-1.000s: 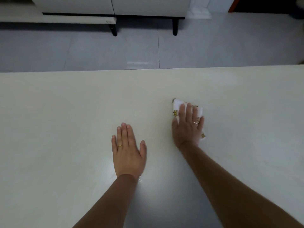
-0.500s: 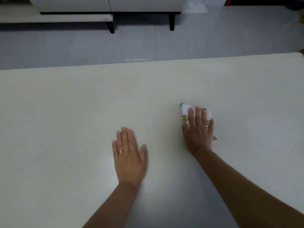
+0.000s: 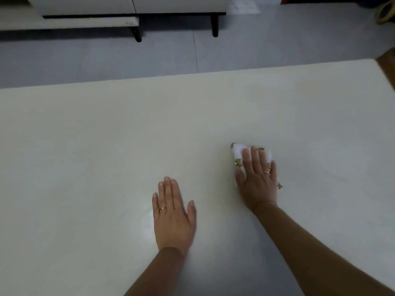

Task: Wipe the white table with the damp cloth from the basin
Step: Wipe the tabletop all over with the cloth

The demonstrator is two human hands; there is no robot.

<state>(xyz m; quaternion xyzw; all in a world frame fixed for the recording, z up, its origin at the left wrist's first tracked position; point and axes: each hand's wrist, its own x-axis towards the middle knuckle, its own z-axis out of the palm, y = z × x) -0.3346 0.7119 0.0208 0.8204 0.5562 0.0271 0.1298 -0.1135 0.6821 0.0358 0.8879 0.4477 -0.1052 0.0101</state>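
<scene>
The white table (image 3: 106,146) fills most of the head view. A small white cloth with gold star marks (image 3: 237,152) lies on it right of centre. My right hand (image 3: 257,180) presses flat on top of the cloth, fingers spread, and covers most of it; only its far and left edges and a corner at the right show. My left hand (image 3: 173,214) rests palm down on the bare tabletop, nearer to me and to the left of the cloth, holding nothing. The basin is not in view.
Beyond the table's far edge lies grey tiled floor (image 3: 192,52). A white cabinet on black legs (image 3: 136,5) stands at the back. The table's right end (image 3: 382,69) shows at upper right, with a brown surface past it.
My right hand and the cloth have slid to the right and a little nearer to me on the table. My left hand has stayed in place. The camera has tilted down.
</scene>
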